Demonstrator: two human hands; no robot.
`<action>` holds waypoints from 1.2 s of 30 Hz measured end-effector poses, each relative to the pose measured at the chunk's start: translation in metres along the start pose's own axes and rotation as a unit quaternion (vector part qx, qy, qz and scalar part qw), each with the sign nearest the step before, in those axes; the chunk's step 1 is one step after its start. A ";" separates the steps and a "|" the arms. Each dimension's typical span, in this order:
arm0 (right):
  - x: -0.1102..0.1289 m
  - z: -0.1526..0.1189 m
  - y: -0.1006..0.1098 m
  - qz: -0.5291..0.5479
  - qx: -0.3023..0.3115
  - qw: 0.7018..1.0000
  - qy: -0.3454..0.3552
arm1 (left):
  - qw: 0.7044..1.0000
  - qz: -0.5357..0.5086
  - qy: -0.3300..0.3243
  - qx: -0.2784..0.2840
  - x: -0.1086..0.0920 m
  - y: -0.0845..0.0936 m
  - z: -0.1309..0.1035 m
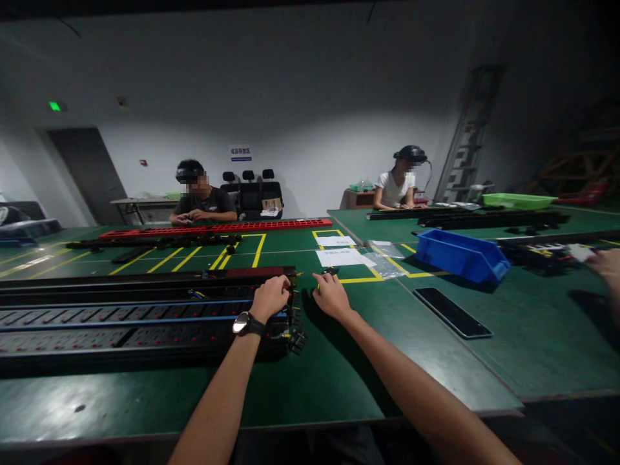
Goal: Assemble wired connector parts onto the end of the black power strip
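Long black power strips [184,315] with rows of sockets and small red marks lie side by side on the left. My left hand [272,298], with a watch on the wrist, is closed over the right end of a strip near the back of the row. Short black connectors [297,341] stick out from the strip ends below it. Just right of these ends, my right hand [333,296] is held low over the table with fingers bent together. A small black piece [330,271] shows behind its knuckles; what the fingertips hold is hidden.
On the green table [436,361] are a blue bin [460,255], a phone [453,312], paper sheets [345,257], plastic bags [387,261] and a red rail [271,225]. Two co-workers sit across. Another person's hand [608,265] is at the right edge by dark wired parts [537,255].
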State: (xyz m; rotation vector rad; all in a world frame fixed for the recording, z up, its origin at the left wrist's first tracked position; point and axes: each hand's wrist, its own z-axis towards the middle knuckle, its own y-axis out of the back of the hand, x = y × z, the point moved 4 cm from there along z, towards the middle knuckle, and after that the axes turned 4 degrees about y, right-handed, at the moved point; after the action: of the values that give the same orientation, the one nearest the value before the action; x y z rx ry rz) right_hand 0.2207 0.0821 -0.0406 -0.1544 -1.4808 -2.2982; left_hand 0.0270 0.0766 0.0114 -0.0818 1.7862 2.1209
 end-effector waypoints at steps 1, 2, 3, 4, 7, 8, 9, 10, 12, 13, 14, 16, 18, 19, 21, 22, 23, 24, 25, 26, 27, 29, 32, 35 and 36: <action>0.000 -0.001 0.001 -0.030 0.017 0.999 0.015 | 1.000 0.000 0.001 0.001 0.000 0.000 0.000; 0.000 -0.002 0.001 -0.047 0.037 0.998 0.029 | 1.000 0.001 0.002 0.003 0.000 0.000 0.000; 0.001 -0.002 0.001 -0.058 0.056 0.996 0.038 | 1.000 0.002 0.002 0.004 0.000 0.000 0.000; 0.002 -0.002 0.000 -0.065 0.071 0.994 0.044 | 1.000 0.003 0.002 0.005 0.000 0.000 0.000; 0.002 -0.001 0.004 -0.079 0.076 0.994 0.029 | 1.000 0.005 0.000 0.006 0.001 -0.001 0.000; 0.001 0.000 0.006 -0.081 0.064 0.994 0.017 | 1.000 0.005 -0.001 0.006 0.001 -0.001 0.000; 0.000 0.000 0.009 -0.083 0.050 0.995 0.007 | 1.000 0.004 -0.002 0.006 0.001 -0.001 0.000; -0.001 0.001 0.011 -0.084 0.036 0.996 -0.002 | 1.000 0.003 -0.003 0.006 0.002 -0.001 0.000; -0.006 0.001 0.013 -0.082 0.022 0.996 -0.013 | 1.000 -0.001 -0.005 0.005 0.002 -0.002 0.000; -0.008 0.000 0.013 -0.081 0.024 0.996 -0.019 | 1.000 -0.002 -0.006 0.005 0.002 -0.002 0.000; -0.012 0.000 0.012 -0.078 0.028 0.996 -0.026 | 1.000 -0.002 -0.006 0.005 0.002 -0.002 0.000; -0.018 0.000 0.010 -0.069 0.035 0.996 -0.037 | 1.000 -0.003 -0.006 0.007 0.002 -0.002 0.000; -0.025 0.002 0.010 -0.051 0.025 0.998 -0.042 | 1.000 -0.006 -0.007 0.007 0.003 -0.002 0.001; -0.029 0.004 0.011 -0.039 0.013 0.998 -0.043 | 1.000 -0.007 -0.008 0.006 0.003 -0.002 0.001; -0.037 0.007 0.015 -0.012 -0.015 0.999 -0.042 | 1.000 -0.010 -0.009 0.004 0.003 -0.002 0.001; -0.040 0.009 0.018 0.005 -0.024 0.999 -0.034 | 1.000 -0.010 -0.010 0.005 0.003 -0.002 0.001; -0.043 0.010 0.019 0.024 -0.024 0.999 -0.019 | 1.000 -0.010 -0.010 0.005 0.003 -0.003 0.001; -0.044 0.011 0.021 0.043 -0.016 0.999 0.003 | 1.000 -0.010 -0.009 0.005 0.003 -0.003 0.001; -0.044 0.012 0.021 0.059 0.000 0.998 0.030 | 1.000 -0.010 -0.009 0.006 0.003 -0.003 0.001; -0.042 0.011 0.021 0.069 0.021 0.996 0.057 | 1.000 -0.009 -0.008 0.006 0.002 -0.003 0.001; -0.040 0.010 0.021 0.073 0.043 0.993 0.081 | 1.000 -0.008 -0.008 0.005 0.002 -0.002 0.000; -0.032 0.006 0.020 0.062 0.079 0.988 0.115 | 1.000 -0.005 -0.008 0.003 0.002 -0.002 0.000; -0.020 0.000 0.019 0.017 0.109 0.985 0.133 | 1.000 -0.002 -0.009 0.000 0.002 -0.002 -0.001; -0.011 -0.003 0.019 -0.032 0.125 0.983 0.129 | 1.000 0.001 -0.011 -0.003 0.002 -0.002 0.000; -0.010 -0.003 0.019 -0.040 0.130 0.982 0.128 | 1.000 0.002 -0.011 -0.003 0.002 -0.002 0.000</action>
State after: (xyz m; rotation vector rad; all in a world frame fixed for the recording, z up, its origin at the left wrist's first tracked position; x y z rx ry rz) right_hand 0.2373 0.0751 -0.0290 0.2683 -1.6538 -2.0656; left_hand 0.0256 0.0775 0.0087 -0.0566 1.7695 2.1208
